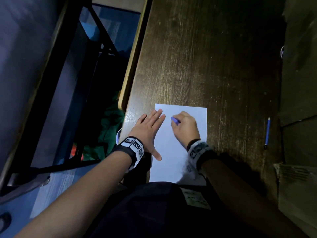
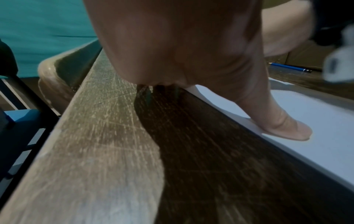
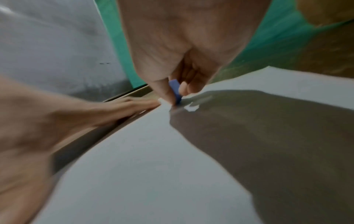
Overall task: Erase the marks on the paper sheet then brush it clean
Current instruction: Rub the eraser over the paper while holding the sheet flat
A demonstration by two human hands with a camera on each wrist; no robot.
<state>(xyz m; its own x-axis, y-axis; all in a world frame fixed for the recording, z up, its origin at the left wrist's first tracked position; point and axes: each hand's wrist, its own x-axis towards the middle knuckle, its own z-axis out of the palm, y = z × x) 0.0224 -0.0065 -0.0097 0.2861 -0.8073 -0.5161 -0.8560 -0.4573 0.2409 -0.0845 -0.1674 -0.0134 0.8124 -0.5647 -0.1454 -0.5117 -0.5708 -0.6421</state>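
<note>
A white paper sheet (image 1: 171, 152) lies on the dark wooden desk (image 1: 214, 57) near its front left corner. My left hand (image 1: 151, 127) lies flat with straight fingers across the sheet's left edge, the thumb (image 2: 287, 128) pressing on the paper (image 2: 316, 136). My right hand (image 1: 185, 126) pinches a small blue eraser (image 1: 175, 120) between thumb and fingers, its lower end touching the sheet (image 3: 153, 166) near the top. In the right wrist view the eraser (image 3: 175, 91) stands on the paper beside the left hand's fingertips (image 3: 151, 103). No marks on the sheet are plain to see.
A blue pencil (image 1: 267, 133) lies on the desk to the right of the sheet, also seen far off as a pencil (image 2: 289, 67). Cardboard boxes (image 1: 300, 152) stand along the right side. The desk's left edge (image 1: 132, 74) drops to a chair frame and green cloth (image 1: 109, 127).
</note>
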